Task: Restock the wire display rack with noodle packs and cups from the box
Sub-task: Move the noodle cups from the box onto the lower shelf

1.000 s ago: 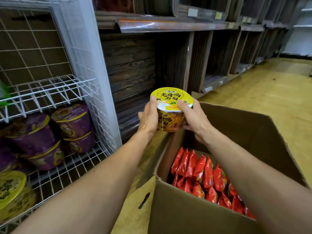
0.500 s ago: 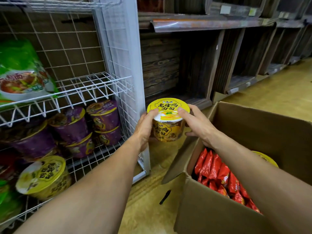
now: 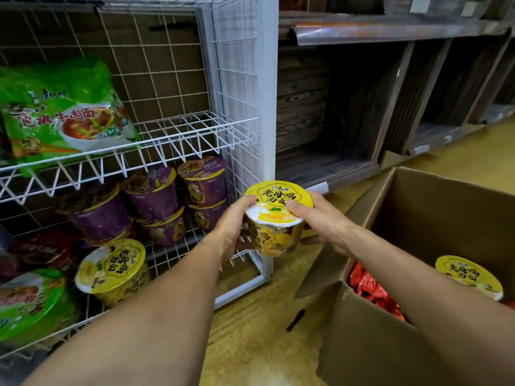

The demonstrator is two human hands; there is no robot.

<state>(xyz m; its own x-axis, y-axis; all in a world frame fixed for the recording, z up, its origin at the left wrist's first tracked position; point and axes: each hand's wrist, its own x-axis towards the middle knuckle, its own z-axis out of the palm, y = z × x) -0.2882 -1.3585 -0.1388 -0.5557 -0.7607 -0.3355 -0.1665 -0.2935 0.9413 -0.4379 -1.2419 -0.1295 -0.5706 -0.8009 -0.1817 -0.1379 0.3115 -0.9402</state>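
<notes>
I hold a yellow noodle cup in both hands, just in front of the right post of the white wire rack. My left hand grips its left side and my right hand grips its right side with the thumb on the lid. The rack's lower shelf carries purple cups and another yellow cup. The upper shelf bears a green noodle pack. The cardboard box at right contains red packs and a yellow cup.
Green-lidded bowls and dark red packs sit at the rack's lower left. Dark wooden shelving runs behind the box. The floor between rack and box is yellow wood with a small black object on it.
My view has swung left toward the rack. Both hands have carried the yellow cup away from the box and lower, to the rack's right corner.
</notes>
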